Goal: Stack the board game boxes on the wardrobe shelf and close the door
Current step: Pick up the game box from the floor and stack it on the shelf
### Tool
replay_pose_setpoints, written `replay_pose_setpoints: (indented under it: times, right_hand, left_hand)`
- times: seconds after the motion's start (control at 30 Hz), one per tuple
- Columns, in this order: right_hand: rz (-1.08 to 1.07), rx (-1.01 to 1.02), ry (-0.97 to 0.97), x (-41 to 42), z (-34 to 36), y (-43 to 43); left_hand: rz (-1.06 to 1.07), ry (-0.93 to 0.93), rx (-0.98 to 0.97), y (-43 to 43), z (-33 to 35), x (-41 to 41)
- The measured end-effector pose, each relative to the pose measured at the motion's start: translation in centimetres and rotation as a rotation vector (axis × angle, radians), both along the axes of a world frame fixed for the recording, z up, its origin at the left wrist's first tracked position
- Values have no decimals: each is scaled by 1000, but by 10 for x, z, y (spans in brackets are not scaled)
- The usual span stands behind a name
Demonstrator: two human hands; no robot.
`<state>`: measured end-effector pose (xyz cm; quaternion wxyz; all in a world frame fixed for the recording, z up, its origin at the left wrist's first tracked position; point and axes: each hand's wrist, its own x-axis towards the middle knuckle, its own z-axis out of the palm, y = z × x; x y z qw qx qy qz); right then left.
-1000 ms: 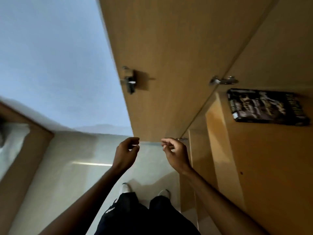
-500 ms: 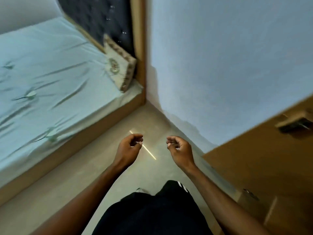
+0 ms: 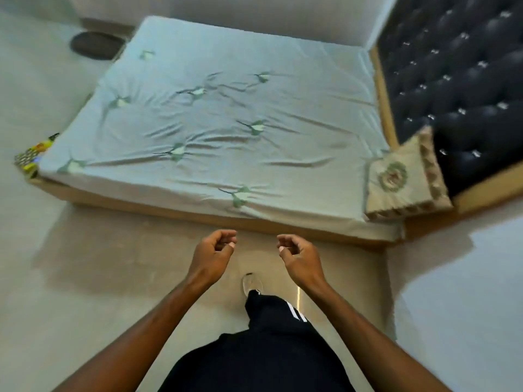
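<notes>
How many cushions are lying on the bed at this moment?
1. The beige cushion lies at the right end of the bed, beside the dark headboard. None other shows.

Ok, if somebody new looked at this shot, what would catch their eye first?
The bed first: its wrinkled pale green sheet fills the middle and top of the view. Next, the dark tufted headboard at the upper right, with a beige cushion at its foot on the bed's right edge. Then the two empty, loosely curled hands, left and right, held over the floor in front of the bed.
</notes>
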<state>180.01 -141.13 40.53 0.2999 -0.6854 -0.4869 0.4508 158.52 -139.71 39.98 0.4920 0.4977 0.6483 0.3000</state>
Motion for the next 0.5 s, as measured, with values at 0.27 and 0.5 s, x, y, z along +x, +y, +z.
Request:
replay_pose_setpoints:
  times: [0.27, 0.5]
  right_hand:
    - [516, -3, -39, -150, 2, 157]
    - [814, 77, -83, -335, -13, 248]
  left_hand:
    - [441, -65, -31, 62, 1, -132]
    - [806, -120, -4, 99, -6, -282]
